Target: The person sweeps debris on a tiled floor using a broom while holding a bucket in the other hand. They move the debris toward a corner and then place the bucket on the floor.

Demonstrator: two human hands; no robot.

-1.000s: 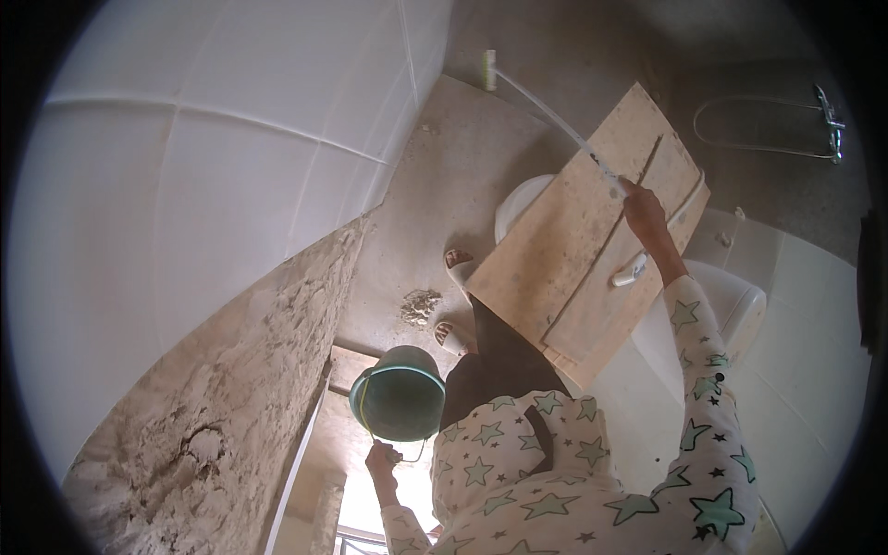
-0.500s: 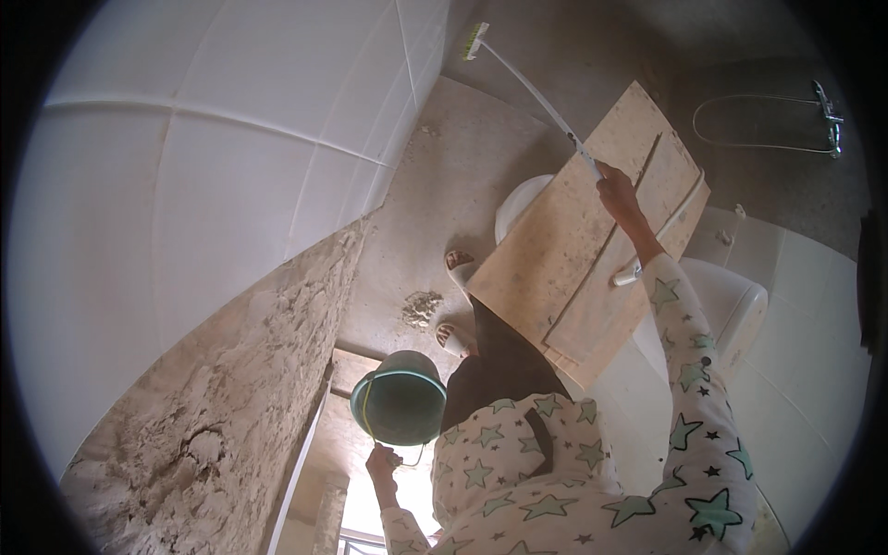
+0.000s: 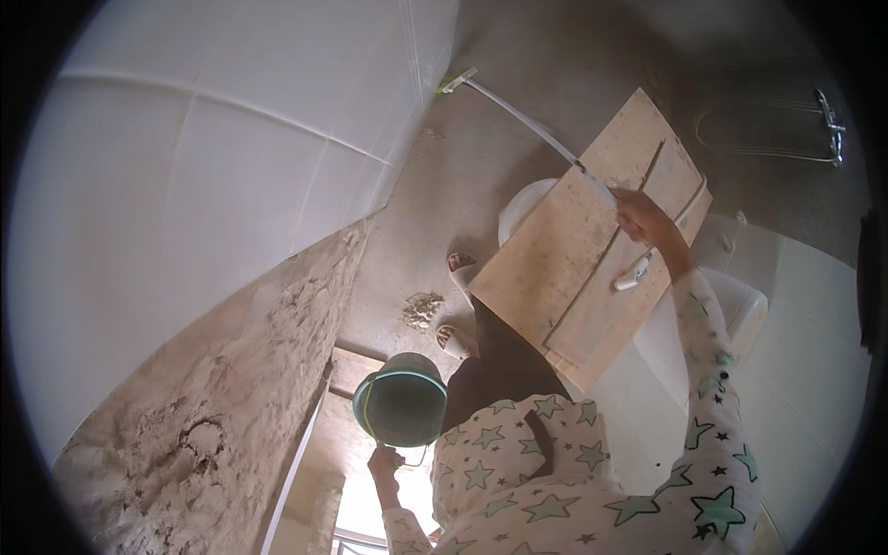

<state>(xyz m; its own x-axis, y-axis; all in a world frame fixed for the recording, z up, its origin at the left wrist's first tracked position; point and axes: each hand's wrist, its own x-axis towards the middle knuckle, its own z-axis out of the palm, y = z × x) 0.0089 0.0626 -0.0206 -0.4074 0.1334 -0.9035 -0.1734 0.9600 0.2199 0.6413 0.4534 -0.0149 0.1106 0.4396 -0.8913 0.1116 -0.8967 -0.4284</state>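
head: left hand (image 3: 384,463) grips one green bucket (image 3: 403,405), right hand (image 3: 645,218) one brush (image 3: 546,136).

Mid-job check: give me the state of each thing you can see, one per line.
Left hand: closed on the bucket's handle.
Green bucket: held by its handle, tilted; contents unclear.
Right hand: closed on the brush's handle.
Long-handled brush: held out, head near the tiled wall.
Wooden board: partly hiding a round white object.
White-gripped tool: lying on the board.
Debris: heaped on the floor.
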